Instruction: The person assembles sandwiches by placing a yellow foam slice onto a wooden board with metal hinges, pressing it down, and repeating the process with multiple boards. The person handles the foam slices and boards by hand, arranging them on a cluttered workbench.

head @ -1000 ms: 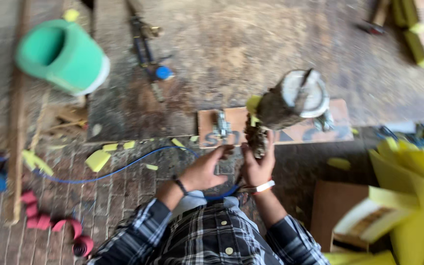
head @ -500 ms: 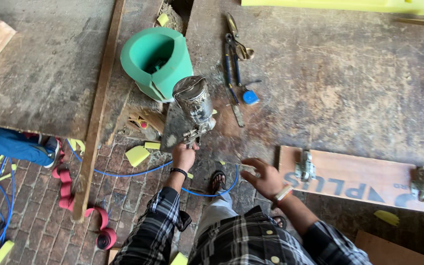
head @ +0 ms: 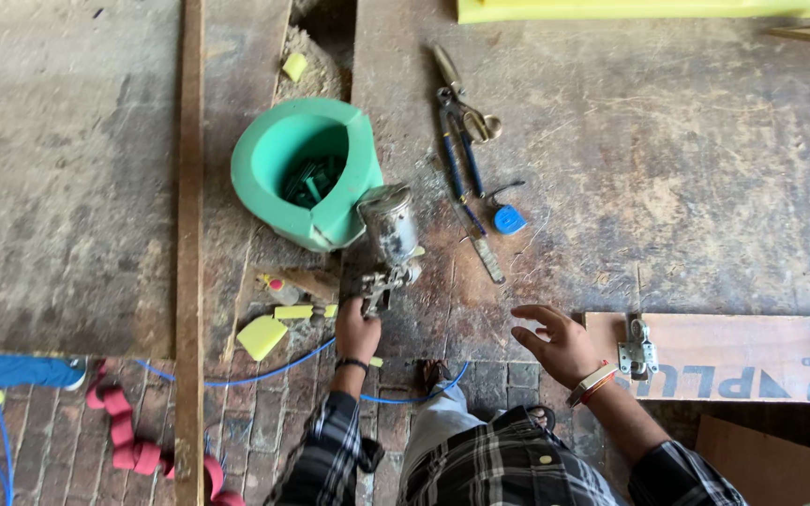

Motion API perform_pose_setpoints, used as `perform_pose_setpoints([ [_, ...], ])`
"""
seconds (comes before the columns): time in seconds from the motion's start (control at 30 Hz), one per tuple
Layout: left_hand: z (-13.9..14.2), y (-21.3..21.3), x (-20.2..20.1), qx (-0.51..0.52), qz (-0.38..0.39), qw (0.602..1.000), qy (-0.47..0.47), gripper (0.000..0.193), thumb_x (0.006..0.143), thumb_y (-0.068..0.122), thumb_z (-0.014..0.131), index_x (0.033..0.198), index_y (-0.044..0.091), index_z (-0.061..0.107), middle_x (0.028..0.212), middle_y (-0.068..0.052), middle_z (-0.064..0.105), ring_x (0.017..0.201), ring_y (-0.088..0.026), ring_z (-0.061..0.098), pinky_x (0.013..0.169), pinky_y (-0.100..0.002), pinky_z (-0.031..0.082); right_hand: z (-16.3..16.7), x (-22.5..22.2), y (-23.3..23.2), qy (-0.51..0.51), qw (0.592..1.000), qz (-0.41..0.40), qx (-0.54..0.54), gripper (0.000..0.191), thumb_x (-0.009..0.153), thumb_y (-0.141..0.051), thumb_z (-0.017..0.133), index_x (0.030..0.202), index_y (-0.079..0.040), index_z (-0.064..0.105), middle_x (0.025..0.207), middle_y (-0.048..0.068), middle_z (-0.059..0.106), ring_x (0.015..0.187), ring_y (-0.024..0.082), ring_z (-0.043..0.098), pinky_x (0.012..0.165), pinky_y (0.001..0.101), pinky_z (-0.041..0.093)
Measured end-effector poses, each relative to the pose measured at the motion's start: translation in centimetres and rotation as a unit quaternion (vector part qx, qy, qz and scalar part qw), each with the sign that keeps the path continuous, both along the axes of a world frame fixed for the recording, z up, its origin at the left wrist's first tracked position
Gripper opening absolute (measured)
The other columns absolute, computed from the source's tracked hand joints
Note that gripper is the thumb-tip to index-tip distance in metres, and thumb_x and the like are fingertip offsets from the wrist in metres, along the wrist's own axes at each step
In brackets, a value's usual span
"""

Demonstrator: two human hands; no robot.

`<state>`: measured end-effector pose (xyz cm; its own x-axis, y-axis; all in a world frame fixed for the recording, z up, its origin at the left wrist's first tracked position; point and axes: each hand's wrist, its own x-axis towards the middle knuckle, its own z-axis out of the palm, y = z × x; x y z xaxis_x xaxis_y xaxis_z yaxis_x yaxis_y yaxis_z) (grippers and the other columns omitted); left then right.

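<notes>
The metal spray gun [head: 388, 239] stands on the floor [head: 686, 187], just beside the green foam tub [head: 307, 173], with its cup on top. The left hand [head: 358, 330] is closed around the handle of the gun. The right hand [head: 555, 339] is open with fingers spread, holds nothing, and hovers near the wooden board [head: 733, 356]. Further away lie the shears [head: 461, 126] and a small blue cap [head: 509, 220].

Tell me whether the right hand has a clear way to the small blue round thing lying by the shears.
Probably yes. The right hand is open and holds nothing, and the small blue round thing lies just ahead of it on the board, with only bare surface and a thin metal strip beside the path.
</notes>
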<state>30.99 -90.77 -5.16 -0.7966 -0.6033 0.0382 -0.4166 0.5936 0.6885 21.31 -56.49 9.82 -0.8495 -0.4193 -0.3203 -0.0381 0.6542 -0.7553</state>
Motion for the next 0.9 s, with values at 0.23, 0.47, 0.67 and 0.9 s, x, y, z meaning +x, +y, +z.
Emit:
perform_pose_setpoints([
  [0.23, 1.8, 2.0, 0.8, -0.007, 0.029, 0.999, -0.016, 0.06, 0.071, 0.018, 0.078, 0.125, 0.001, 0.057, 0.118, -0.021, 0.065, 0.112, -0.042, 0.059, 0.1, -0.051, 0.046, 0.7, -3.3, 4.0, -0.026, 0.992, -0.119, -0.008, 0.037, 0.089, -0.029, 0.073, 0.123, -0.014, 0.073, 0.127, 0.007, 0.072, 0.116, 0.024, 0.073, 0.094, 0.0369, 0.06],
  [0.47, 7.7, 7.7, -1.5, -0.195, -0.042, 0.961, 0.19, 0.05, 0.078, 0.012, 0.069, 0.125, 0.005, 0.053, 0.118, -0.017, 0.062, 0.112, -0.038, 0.058, 0.1, -0.052, 0.045, 0.2, -6.9, 12.8, 0.021, 0.98, -0.194, -0.031, 0.039, 0.088, -0.029, 0.074, 0.123, -0.012, 0.074, 0.129, 0.009, 0.072, 0.121, 0.023, 0.068, 0.096, 0.0369, 0.059],
  [0.67, 8.8, 19.5, -11.0, -0.088, -0.258, 0.962, 0.023, 0.06, 0.083, 0.015, 0.07, 0.139, 0.009, 0.049, 0.13, -0.016, 0.061, 0.124, -0.033, 0.058, 0.108, -0.051, 0.043, -1.9, -14.5, 22.6, -0.011, 0.969, -0.245, -0.026, 0.044, 0.089, -0.033, 0.074, 0.125, -0.009, 0.074, 0.124, 0.012, 0.077, 0.117, 0.023, 0.073, 0.097, 0.0352, 0.056],
  [0.9, 9.5, 32.7, -32.0, -0.035, -0.267, 0.914, -0.304, 0.122, 0.079, 0.057, 0.081, 0.163, 0.021, 0.0, 0.169, -0.018, -0.011, 0.157, -0.04, -0.008, 0.125, -0.065, 0.003, -6.6, -34.0, 26.3, -0.027, 0.975, -0.199, -0.095, 0.047, 0.091, -0.03, 0.073, 0.131, -0.005, 0.069, 0.125, 0.01, 0.075, 0.111, 0.022, 0.073, 0.091, 0.0336, 0.057],
])
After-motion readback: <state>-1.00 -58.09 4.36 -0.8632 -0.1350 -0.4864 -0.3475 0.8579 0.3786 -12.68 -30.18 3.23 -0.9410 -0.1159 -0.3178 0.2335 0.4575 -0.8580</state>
